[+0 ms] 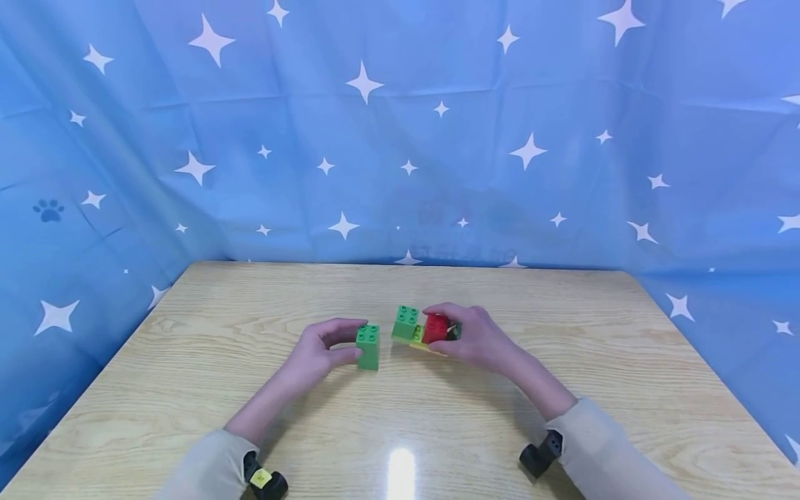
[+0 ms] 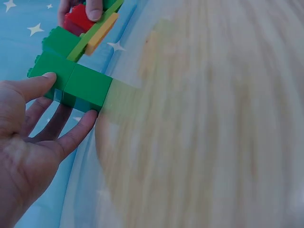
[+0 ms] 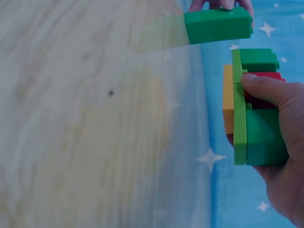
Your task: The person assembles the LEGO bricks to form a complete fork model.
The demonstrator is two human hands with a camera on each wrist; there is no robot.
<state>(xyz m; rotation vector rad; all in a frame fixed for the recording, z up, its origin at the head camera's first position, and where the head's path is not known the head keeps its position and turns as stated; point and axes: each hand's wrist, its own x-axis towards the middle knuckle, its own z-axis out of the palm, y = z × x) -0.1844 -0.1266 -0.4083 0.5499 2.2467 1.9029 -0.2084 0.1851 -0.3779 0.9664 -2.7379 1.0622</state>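
My left hand [image 1: 320, 349] pinches a stack of two green toy bricks [image 1: 369, 354] between thumb and fingers. The stack stands upright, studs up, its lower end at the tabletop. To its right, my right hand [image 1: 480, 339] grips a built piece around its red brick [image 1: 435, 328]. This piece has a long lime-green plate [image 3: 240, 135] carrying a green brick [image 1: 405, 322] at one end, the red brick in the middle and another green brick [image 3: 266, 135] at the other end. A yellow-orange block [image 3: 228, 99] sits under the plate. A small gap separates the two builds.
The wooden table [image 1: 300, 437] has a glossy top that reflects the bricks and a light. Behind it hangs a blue curtain [image 1: 400, 139] with white stars. Black wrist cameras [image 1: 541, 455] sit at both sleeve cuffs.
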